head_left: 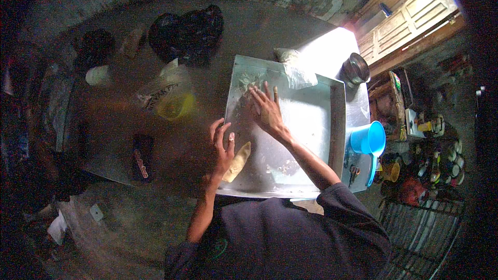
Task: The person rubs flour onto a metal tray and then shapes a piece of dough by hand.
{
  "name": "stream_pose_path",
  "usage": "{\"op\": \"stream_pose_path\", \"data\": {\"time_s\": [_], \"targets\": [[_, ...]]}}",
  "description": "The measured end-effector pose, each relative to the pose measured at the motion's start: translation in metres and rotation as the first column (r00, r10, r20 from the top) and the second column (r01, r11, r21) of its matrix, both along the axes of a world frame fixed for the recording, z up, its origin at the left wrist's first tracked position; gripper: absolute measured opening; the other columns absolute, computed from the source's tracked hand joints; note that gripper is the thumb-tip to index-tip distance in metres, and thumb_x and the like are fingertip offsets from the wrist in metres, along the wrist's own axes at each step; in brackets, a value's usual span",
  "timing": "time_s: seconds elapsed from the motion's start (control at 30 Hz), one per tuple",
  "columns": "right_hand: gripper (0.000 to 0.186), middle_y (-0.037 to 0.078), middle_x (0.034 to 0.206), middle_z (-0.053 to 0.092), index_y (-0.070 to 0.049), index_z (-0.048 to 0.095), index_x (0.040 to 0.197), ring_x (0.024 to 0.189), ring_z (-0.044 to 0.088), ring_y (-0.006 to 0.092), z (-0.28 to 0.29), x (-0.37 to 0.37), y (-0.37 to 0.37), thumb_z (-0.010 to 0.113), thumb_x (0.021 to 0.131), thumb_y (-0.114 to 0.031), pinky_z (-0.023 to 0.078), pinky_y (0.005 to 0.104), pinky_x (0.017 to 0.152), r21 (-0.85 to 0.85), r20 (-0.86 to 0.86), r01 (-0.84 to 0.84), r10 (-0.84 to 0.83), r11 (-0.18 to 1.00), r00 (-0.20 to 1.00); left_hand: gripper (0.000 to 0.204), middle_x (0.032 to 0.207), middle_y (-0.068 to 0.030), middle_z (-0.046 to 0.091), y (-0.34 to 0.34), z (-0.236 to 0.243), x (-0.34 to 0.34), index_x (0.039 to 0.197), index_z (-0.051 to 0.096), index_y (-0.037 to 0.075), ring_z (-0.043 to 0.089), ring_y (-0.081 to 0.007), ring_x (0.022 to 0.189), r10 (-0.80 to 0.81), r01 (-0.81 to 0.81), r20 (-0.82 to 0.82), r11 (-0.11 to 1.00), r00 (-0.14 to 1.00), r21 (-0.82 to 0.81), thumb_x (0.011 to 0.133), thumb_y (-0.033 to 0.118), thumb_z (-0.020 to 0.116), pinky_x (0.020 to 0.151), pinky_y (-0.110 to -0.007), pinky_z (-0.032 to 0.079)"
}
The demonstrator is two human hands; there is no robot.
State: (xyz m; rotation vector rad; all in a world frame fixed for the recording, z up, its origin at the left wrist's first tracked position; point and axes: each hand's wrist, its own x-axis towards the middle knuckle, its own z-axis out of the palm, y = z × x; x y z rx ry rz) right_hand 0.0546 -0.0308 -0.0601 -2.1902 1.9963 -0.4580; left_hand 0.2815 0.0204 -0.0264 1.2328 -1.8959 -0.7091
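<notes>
A large shallow metal tray lies in front of me, with a pale powdery residue over parts of its floor. My right hand is over its left half, fingers stretched out and apart, just below a small whitish clump whose kind I cannot make out. Whether the palm presses on the metal is unclear. At the tray's left edge my left hand has its fingers apart and slightly curved, nothing visible in them. Close beside it, inside the tray, lies a pale yellow, long, tapered piece, perhaps dough.
A white plastic bag rests against the tray's far edge. To the right are a metal bowl, a blue dipper and scissors. Black plastic bags, a yellow bag and a dark oblong object lie leftward.
</notes>
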Motion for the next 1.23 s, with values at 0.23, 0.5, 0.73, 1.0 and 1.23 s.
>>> {"op": "stream_pose_path", "data": {"time_s": [0.23, 0.5, 0.73, 1.0, 1.23], "targets": [[0.082, 0.014, 0.162, 0.028, -0.007, 0.034, 0.153, 0.152, 0.009, 0.0423, -0.036, -0.017, -0.014, 0.069, 0.084, -0.036, 0.005, 0.0677, 0.118, -0.103, -0.169, 0.057, -0.074, 0.993, 0.983, 0.031, 0.135, -0.0163, 0.052, 0.000, 0.002, -0.002, 0.125, 0.057, 0.004, 0.052, -0.0362, 0.126, -0.020, 0.020, 0.005, 1.000, 1.000, 0.008, 0.096, 0.015, 0.060, 0.107, -0.047, 0.042], [0.046, 0.016, 0.160, 0.031, -0.006, 0.050, 0.142, 0.151, 0.012, 0.0438, -0.032, -0.008, -0.011, 0.040, 0.104, -0.030, 0.006, 0.0685, 0.117, -0.100, -0.167, -0.115, 0.097, 0.988, 0.981, 0.030, 0.136, -0.0162, 0.051, 0.001, 0.003, -0.003, 0.125, 0.057, 0.004, 0.051, -0.0356, 0.127, -0.019, 0.019, 0.003, 0.999, 1.000, 0.035, 0.096, 0.014, 0.059, 0.108, -0.046, 0.041], [0.053, 0.020, 0.154, 0.039, -0.008, 0.052, 0.141, 0.147, 0.021, 0.0471, -0.008, -0.048, -0.034, 0.038, 0.105, -0.044, 0.016, 0.0704, 0.113, -0.156, 0.050, 0.092, -0.086, 0.983, 0.995, 0.031, 0.136, -0.0170, 0.051, 0.000, -0.004, -0.004, 0.125, 0.057, 0.004, 0.051, -0.0358, 0.126, -0.009, 0.014, -0.078, 0.997, 0.997, 0.069, 0.095, 0.014, 0.060, 0.108, -0.046, 0.040], [0.050, 0.012, 0.158, 0.037, -0.008, 0.049, 0.144, 0.151, 0.012, 0.0424, -0.024, -0.006, -0.006, 0.044, 0.104, -0.037, 0.002, 0.0682, 0.117, -0.148, -0.196, -0.102, 0.072, 0.984, 0.978, 0.030, 0.136, -0.0176, 0.051, 0.001, -0.002, -0.004, 0.124, 0.059, 0.004, 0.049, -0.0367, 0.128, -0.013, 0.016, -0.041, 0.997, 0.999, 0.072, 0.096, 0.015, 0.059, 0.109, -0.045, 0.040], [0.055, 0.016, 0.161, 0.030, -0.011, 0.040, 0.151, 0.152, 0.008, 0.0435, -0.018, 0.015, -0.016, 0.045, 0.103, -0.039, -0.001, 0.0695, 0.116, 0.012, -0.153, -0.092, 0.093, 0.996, 0.984, 0.031, 0.138, -0.0170, 0.049, 0.001, -0.004, -0.002, 0.125, 0.058, 0.005, 0.049, -0.0358, 0.130, -0.003, 0.007, -0.039, 0.996, 0.999, 0.091, 0.097, 0.016, 0.060, 0.110, -0.046, 0.039]]}}
